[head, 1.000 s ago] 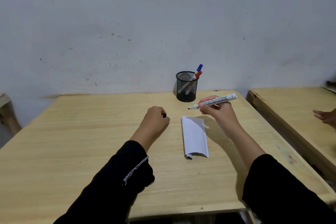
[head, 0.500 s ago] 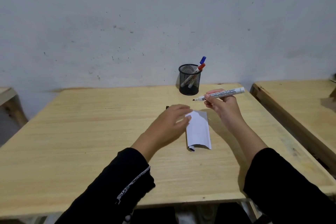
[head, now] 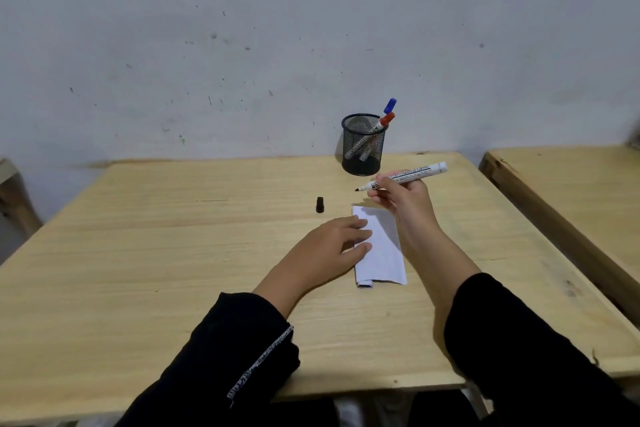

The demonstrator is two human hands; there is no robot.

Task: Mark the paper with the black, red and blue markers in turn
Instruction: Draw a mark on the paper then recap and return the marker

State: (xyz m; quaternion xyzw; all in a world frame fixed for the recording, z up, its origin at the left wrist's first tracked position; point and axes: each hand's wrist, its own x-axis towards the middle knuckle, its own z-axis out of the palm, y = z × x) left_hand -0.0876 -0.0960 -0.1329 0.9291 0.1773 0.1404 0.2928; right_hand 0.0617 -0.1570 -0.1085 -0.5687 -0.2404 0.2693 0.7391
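Item: folded white paper (head: pixel 381 246), lying flat on the wooden table (head: pixel 173 253) in front of the person, long side running away from the viewer, near end curled under. Position matches the frame half a second ago.

Item: left hand (head: pixel 332 250), flat and spread, fingers (head: pixel 360 234) resting on the paper's left edge. One second ago it was a fist clear of the sheet with a dark cap at its fingertips; half a second ago it was reaching onto the paper.

Item: black cap (head: pixel 319 204), standing alone on the table, left of and just beyond the paper's far end, apart from both hands. Half a second ago only a sliver showed behind the left hand.

Item: right hand (head: pixel 403 196), closed around the black marker (head: pixel 403 177), held above the far end of the paper, uncapped tip pointing left and not touching the sheet. The grip is as in both earlier frames.

Item: black mesh pen cup (head: pixel 363 146), at the table's far edge by the wall, holding the red marker (head: pixel 384 121) and blue marker (head: pixel 390 105), both capped and leaning right. Unchanged.

Item: second wooden table (head: pixel 571 191), to the right.
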